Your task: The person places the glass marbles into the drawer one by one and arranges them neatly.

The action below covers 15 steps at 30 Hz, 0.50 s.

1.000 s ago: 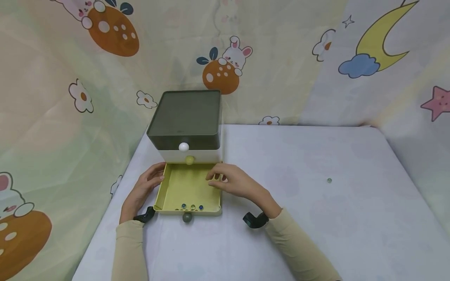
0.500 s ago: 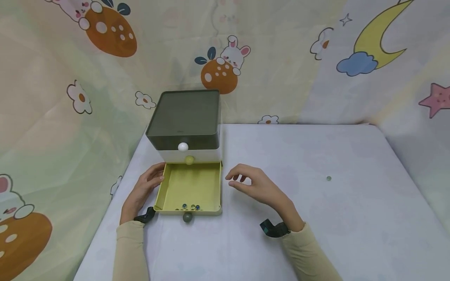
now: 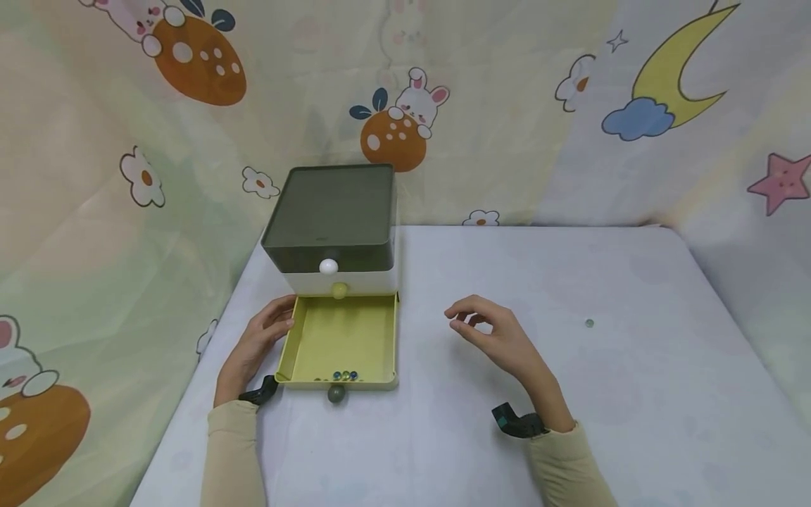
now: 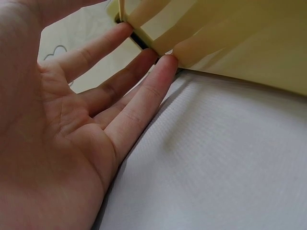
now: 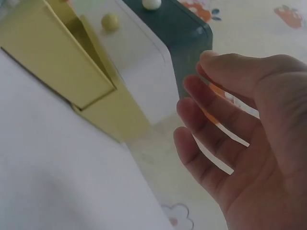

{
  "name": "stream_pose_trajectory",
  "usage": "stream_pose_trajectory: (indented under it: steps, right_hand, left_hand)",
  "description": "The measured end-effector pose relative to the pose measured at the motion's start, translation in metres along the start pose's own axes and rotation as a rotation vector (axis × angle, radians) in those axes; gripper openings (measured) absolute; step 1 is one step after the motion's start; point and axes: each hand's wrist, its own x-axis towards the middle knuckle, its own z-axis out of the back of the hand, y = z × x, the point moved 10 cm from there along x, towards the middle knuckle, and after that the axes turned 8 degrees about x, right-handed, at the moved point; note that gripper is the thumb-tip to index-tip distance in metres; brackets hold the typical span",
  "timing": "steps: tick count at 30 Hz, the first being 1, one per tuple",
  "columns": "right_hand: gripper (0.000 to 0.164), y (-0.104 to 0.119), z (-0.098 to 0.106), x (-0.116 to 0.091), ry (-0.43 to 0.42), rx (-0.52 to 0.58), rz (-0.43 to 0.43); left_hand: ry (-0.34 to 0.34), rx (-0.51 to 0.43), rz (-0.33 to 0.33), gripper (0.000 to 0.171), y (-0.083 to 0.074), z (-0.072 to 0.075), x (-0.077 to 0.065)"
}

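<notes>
A small chest of drawers [image 3: 336, 211] with a dark green top stands at the back left of the table. Its yellow bottom drawer [image 3: 348, 334] is pulled out towards me. Against the drawer's front wall lie several glass marbles [image 3: 346, 375]. My left hand [image 3: 256, 341] touches the drawer's left side with its fingertips; in the left wrist view the fingers [image 4: 139, 110] are nearly straight. Over the table right of the drawer is my right hand [image 3: 497, 338], fingers loosely bent, nothing held. One more marble [image 3: 590, 323] lies on the table to the right of that hand.
A white cloth covers the table [image 3: 633, 408]. Round knobs stick out from the drawers: a white knob [image 3: 328, 267], a yellow knob [image 3: 339, 290] and a dark green knob [image 3: 336, 393]. A printed curtain [image 3: 507, 105] hangs behind and at both sides.
My right hand has moved from over the drawer to the right, over the table. The marbles in the drawer have rolled closer together. My left hand stays at the drawer's side.
</notes>
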Motion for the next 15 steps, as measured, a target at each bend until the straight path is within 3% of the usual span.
stream_pose_trajectory:
  steps: [8,15]
  right_hand:
    - [0.019,-0.022,0.046,-0.025,-0.195,-0.066,-0.058]
    - [0.022,-0.036,0.096,-0.051,-0.463,-0.084,-0.102]
  left_hand:
    - [0.001,0.014,-0.016,0.060,-0.001,0.002,0.000]
    - [0.004,0.008,-0.012,0.060,-0.002,-0.001,-0.001]
